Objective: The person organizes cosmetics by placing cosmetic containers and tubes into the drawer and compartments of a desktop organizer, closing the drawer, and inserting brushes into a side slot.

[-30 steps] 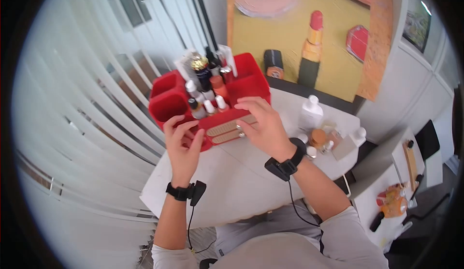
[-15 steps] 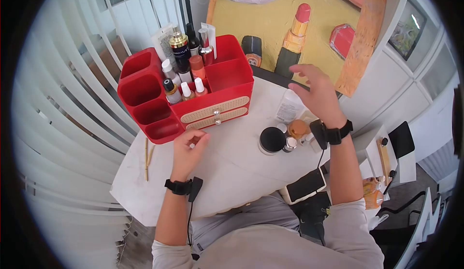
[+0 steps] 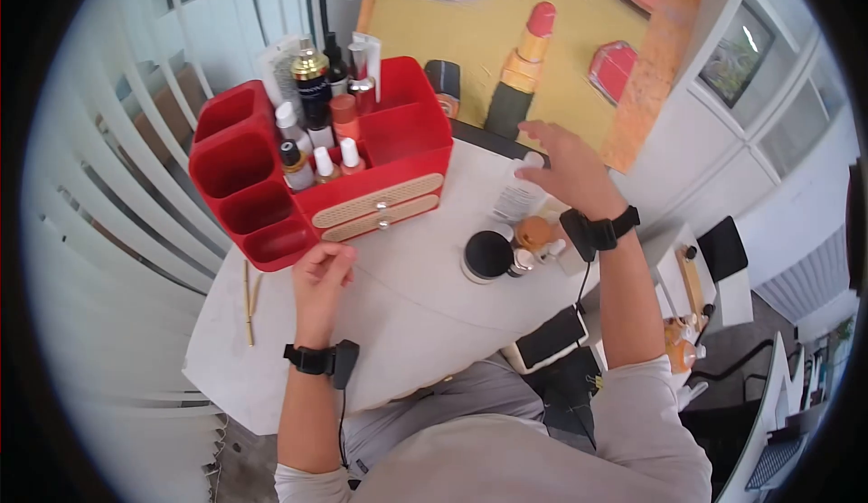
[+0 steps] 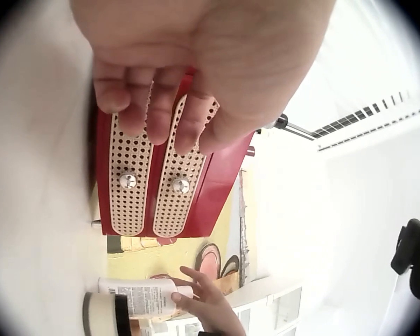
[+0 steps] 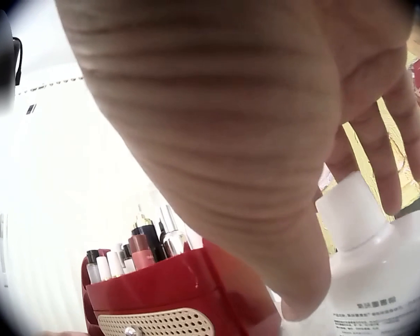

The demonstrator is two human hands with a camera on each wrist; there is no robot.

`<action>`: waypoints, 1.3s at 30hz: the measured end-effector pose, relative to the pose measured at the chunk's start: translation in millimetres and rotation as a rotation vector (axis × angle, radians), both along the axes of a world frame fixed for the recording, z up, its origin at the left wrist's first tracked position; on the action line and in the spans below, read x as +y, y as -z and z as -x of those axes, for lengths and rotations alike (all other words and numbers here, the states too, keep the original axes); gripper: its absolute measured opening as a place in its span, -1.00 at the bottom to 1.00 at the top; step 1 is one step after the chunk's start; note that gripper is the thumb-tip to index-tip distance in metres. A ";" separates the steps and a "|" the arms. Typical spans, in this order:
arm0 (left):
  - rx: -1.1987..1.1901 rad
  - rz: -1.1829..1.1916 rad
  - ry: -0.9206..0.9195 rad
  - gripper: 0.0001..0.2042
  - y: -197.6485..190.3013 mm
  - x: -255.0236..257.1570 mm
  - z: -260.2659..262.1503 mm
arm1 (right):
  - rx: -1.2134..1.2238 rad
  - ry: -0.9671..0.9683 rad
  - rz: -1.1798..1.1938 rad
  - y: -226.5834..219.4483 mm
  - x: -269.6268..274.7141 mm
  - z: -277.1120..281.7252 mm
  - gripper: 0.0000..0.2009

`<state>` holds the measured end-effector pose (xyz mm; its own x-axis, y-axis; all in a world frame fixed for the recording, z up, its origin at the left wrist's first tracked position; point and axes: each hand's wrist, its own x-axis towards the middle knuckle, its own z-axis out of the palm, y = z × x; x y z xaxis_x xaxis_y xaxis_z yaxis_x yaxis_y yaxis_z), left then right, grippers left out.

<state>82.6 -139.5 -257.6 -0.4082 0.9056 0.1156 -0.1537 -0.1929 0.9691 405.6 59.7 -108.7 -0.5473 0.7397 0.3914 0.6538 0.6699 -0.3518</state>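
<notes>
A red organizer (image 3: 429,141) with two woven-front drawers (image 3: 381,206) stands at the table's back left, bottles and tubes in its middle. My left hand (image 3: 316,293) is just in front of its lower left corner, fingers loosely curled and holding nothing; the left wrist view shows the fingers (image 4: 157,115) before the drawer fronts. My right hand (image 3: 576,176) is at the top of a white bottle (image 3: 515,200), fingers spread. In the right wrist view, thumb and fingers are on either side of its white cap (image 5: 353,210); contact cannot be told.
A black-lidded jar (image 3: 487,255), an orange-brown jar (image 3: 533,232) and small bottles stand beside the white bottle. Two thin gold sticks (image 3: 249,309) lie at the table's left. A painting with a lipstick (image 3: 522,71) is behind the table, blinds (image 3: 108,232) are at the left.
My right hand has moved from the organizer's front to the white bottle. My left hand has drawn back from the organizer, its fingers more curled. The head view has shifted.
</notes>
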 end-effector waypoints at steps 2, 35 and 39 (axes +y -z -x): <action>0.042 -0.003 -0.013 -0.89 -4.9 -2.3 -3.1 | -0.007 -0.008 -0.131 -10.7 -16.6 -2.4 -0.55; 1.001 -0.058 0.243 -0.28 -19.3 17.9 -70.7 | 0.042 -0.232 0.114 106.4 -114.5 6.0 -0.57; 1.001 -0.019 0.193 -0.34 -34.1 -23.3 -45.2 | 0.193 -0.328 0.143 118.1 -98.9 67.9 -0.63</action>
<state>127.8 -162.8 -223.5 0.0365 0.9403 0.3383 0.6957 -0.2670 0.6669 337.7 -39.2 -226.8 -0.6901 0.5927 0.4154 0.3266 0.7672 -0.5521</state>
